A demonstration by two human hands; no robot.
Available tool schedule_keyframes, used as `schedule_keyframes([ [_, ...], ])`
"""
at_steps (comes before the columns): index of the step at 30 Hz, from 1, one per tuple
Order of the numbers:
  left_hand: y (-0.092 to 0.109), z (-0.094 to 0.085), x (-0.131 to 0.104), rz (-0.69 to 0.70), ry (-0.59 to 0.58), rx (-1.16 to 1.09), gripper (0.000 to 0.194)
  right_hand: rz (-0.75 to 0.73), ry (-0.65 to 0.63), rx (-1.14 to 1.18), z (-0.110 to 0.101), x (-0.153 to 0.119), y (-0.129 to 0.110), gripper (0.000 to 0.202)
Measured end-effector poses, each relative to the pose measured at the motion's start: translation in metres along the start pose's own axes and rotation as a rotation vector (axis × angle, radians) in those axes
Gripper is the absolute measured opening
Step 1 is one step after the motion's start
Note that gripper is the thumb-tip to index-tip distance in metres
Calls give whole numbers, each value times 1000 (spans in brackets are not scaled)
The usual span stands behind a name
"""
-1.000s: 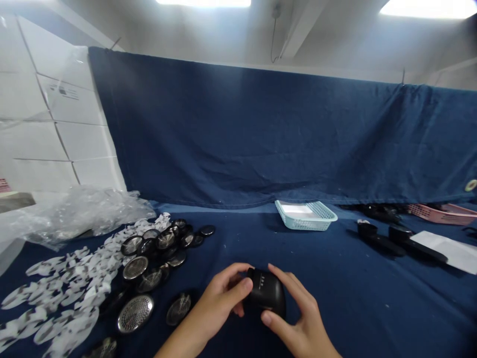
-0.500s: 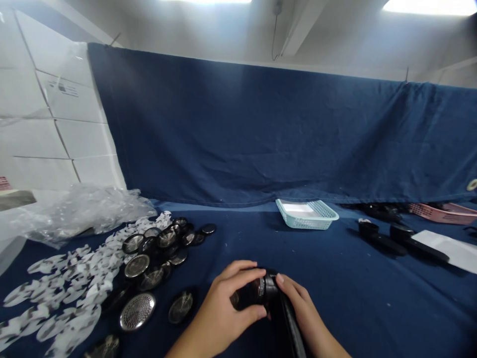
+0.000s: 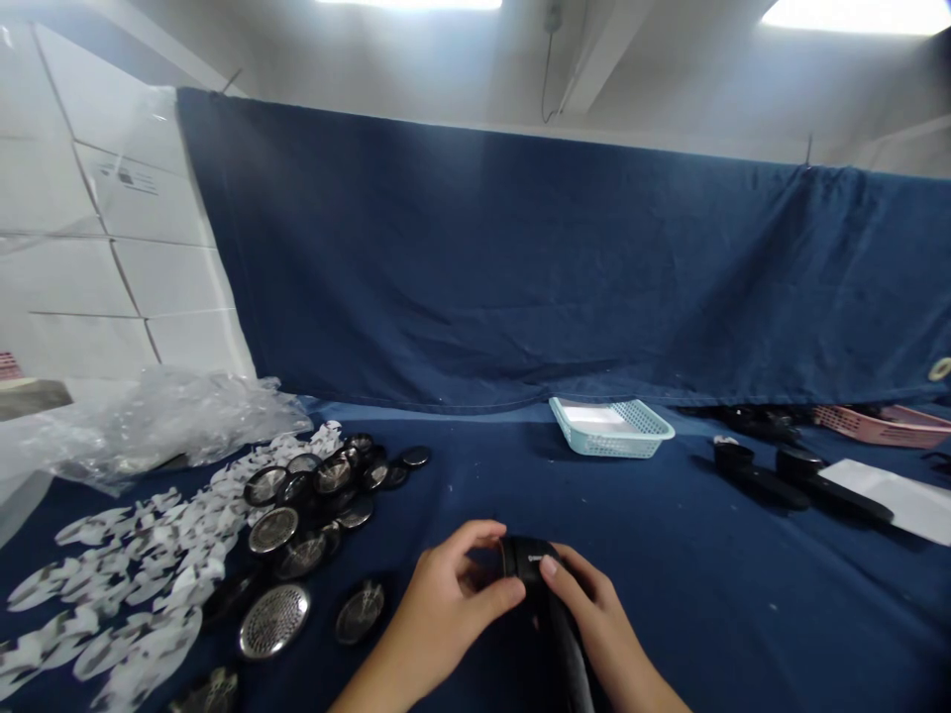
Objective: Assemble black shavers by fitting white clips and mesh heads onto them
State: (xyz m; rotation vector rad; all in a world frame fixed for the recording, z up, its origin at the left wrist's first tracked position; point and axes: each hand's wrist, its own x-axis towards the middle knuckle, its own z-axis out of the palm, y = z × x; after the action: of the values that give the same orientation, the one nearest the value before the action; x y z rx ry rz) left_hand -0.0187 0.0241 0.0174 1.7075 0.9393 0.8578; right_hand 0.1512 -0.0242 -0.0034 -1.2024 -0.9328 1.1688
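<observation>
A black shower head (image 3: 536, 560), with a round head and a long handle that runs down toward me, is between my hands in the lower middle of the view. My left hand (image 3: 453, 609) curls its thumb and fingers around the left end of the head. On the other side, my right hand (image 3: 594, 604) grips the neck, its thumb pressed near a small white marking. The face of the head is mostly hidden by my left hand. Closest on the left lie a dark round disc (image 3: 361, 611) and a silver perforated disc (image 3: 274, 621).
Several black and silver discs (image 3: 332, 473) are heaped at left beside white cut-out pieces (image 3: 178, 535) and clear plastic (image 3: 170, 416). A light blue basket (image 3: 613, 443) stands at the back. Black handled parts (image 3: 765, 485), white paper (image 3: 892, 500) and a pink basket (image 3: 884, 428) are at right.
The shower head has turned in my hands, so its small white marking now shows and the ridged ring is out of sight. My left fingers have shifted slightly left.
</observation>
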Motion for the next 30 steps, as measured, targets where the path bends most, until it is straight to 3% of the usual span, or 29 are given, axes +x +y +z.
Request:
schedule_keyframes([
  [4, 1, -1, -1, 44, 57, 42, 76, 68, 110, 42, 3, -2, -3, 52],
  [8, -5, -2, 2, -52, -9, 1, 49, -11, 19, 20, 2, 1, 2, 49],
  [10, -6, -3, 2, -42, -31, -19, 45, -50, 1, 9, 1, 3, 4, 49],
  [14, -5, -2, 1, 62, -5, -49, 86, -64, -16, -17, -1, 4, 6, 46],
  [19, -2, -1, 0, -42, -83, -76, 52, -114, -73, -34, -4, 4, 8, 41],
  [23, -2, -1, -2, 68, -36, 16, 74, -109, -61, -24, -4, 6, 9, 38],
  [27, -7, -1, 0, -37, 45, -57, 54, -47, -52, 12, -3, 5, 10, 41],
  [30, -6, -2, 1, -22, -13, -72, 49, -85, -65, -14, -2, 4, 10, 41],
])
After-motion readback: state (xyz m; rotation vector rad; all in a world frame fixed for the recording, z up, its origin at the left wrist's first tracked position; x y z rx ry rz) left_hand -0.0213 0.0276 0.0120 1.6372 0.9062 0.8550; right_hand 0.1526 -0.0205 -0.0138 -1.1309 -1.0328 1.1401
